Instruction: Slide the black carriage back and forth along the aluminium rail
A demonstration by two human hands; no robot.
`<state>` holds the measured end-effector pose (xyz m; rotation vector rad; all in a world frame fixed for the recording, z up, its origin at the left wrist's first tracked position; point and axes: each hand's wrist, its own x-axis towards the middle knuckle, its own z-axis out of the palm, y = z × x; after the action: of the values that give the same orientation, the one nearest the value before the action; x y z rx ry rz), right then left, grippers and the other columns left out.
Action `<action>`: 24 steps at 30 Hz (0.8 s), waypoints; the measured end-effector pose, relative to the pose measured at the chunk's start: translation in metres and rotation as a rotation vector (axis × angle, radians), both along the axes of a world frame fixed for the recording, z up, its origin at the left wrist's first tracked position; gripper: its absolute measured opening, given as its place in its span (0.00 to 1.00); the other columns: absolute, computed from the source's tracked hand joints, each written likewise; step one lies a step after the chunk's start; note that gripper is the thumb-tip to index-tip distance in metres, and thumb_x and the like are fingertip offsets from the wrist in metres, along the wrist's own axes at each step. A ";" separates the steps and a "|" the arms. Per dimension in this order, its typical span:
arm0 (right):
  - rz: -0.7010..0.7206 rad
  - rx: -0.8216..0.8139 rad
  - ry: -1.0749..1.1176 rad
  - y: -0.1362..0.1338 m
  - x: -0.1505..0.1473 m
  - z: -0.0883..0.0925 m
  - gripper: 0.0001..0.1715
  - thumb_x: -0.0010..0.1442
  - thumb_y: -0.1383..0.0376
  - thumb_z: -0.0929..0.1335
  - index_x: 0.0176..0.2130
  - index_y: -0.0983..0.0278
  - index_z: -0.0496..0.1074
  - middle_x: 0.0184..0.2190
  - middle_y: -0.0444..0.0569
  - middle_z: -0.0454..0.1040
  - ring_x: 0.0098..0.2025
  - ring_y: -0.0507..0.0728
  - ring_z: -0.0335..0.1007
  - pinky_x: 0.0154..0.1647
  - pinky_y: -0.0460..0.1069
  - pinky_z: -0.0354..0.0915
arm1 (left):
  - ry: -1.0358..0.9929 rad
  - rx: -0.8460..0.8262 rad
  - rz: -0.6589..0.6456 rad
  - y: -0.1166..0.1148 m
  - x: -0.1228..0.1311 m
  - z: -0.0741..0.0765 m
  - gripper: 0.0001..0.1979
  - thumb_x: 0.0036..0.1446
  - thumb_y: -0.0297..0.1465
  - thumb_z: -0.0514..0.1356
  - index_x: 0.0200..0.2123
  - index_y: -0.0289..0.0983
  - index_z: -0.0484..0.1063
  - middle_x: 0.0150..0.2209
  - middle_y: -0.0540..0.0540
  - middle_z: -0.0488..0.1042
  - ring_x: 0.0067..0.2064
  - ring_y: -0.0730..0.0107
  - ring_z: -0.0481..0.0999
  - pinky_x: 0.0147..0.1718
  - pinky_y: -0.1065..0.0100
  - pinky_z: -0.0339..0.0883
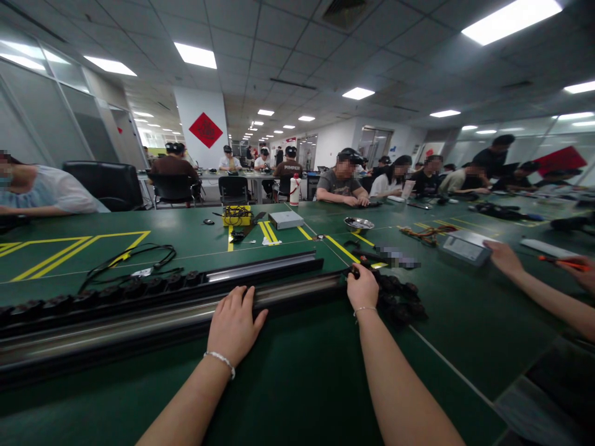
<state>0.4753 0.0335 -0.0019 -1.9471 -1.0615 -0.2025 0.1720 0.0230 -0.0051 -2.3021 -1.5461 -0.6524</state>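
One half-spread left hand [235, 325] on nearer rail [149, 321]

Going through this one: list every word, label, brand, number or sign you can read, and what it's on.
"PUMPKIN": back of a brown shirt.
Red diamond sign: a dark character, too blurred to quote.
White tag on the black cable: too small to read.
Metal box at right: any print is too blurred.
Long bar in front: no readable text.

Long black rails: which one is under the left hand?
The nearer rail: the left hand rests on it, while the farther rail lies behind.
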 end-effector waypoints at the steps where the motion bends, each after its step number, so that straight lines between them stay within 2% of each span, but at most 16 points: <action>1: -0.001 0.000 -0.004 0.000 0.000 0.000 0.22 0.51 0.68 0.60 0.46 0.66 0.69 0.45 0.53 0.70 0.46 0.57 0.65 0.49 0.49 0.59 | 0.001 -0.002 0.000 0.000 0.000 0.000 0.27 0.56 0.42 0.50 0.53 0.31 0.63 0.52 0.36 0.66 0.54 0.54 0.64 0.51 0.57 0.57; 19: -0.059 0.055 -0.068 0.003 0.003 -0.005 0.21 0.50 0.67 0.60 0.43 0.68 0.71 0.42 0.54 0.72 0.44 0.59 0.65 0.48 0.52 0.58 | -0.024 0.011 -0.015 -0.001 -0.001 -0.001 0.26 0.56 0.42 0.50 0.53 0.32 0.63 0.52 0.36 0.66 0.54 0.55 0.64 0.52 0.57 0.58; 24: -0.112 0.077 -0.072 0.003 0.007 -0.007 0.20 0.49 0.68 0.60 0.42 0.68 0.71 0.40 0.55 0.72 0.42 0.60 0.65 0.45 0.52 0.58 | -0.010 0.014 -0.014 -0.001 -0.001 -0.002 0.26 0.56 0.43 0.50 0.53 0.32 0.63 0.52 0.36 0.66 0.54 0.55 0.64 0.52 0.57 0.57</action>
<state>0.4821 0.0370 -0.0090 -1.9434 -0.9774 -0.3727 0.1713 0.0223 -0.0072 -2.3052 -1.5257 -0.6772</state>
